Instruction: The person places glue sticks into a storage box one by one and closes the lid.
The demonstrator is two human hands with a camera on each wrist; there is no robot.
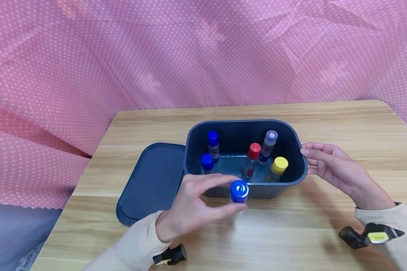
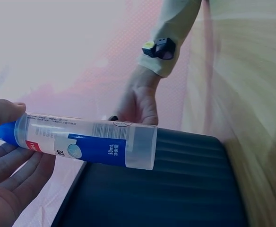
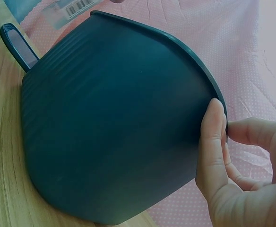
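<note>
My left hand (image 1: pixel 198 201) pinches a clear glue bottle (image 2: pixel 88 142) by its blue cap (image 1: pixel 239 190), between thumb and fingers. In the left wrist view its label reads 50mL. The bottle is in front of the near wall of a dark blue plastic box (image 1: pixel 245 190). At the box's right end, my right hand (image 1: pixel 339 171) grips the rim, thumb and fingers on either side of it. Standing inside are two blue-capped bottles (image 1: pixel 213 145), a red-capped one (image 1: pixel 253 158), a yellow-capped one (image 1: pixel 278 167) and one bottle with a pale translucent top (image 1: pixel 268 145).
A dark blue lid (image 1: pixel 152 184) lies flat on the wooden table (image 1: pixel 291 241), left of the box and partly behind its edge. Pink dotted cloth (image 1: pixel 203 56) hangs behind and to the left. Both wrists wear a small black camera (image 1: pixel 369 235).
</note>
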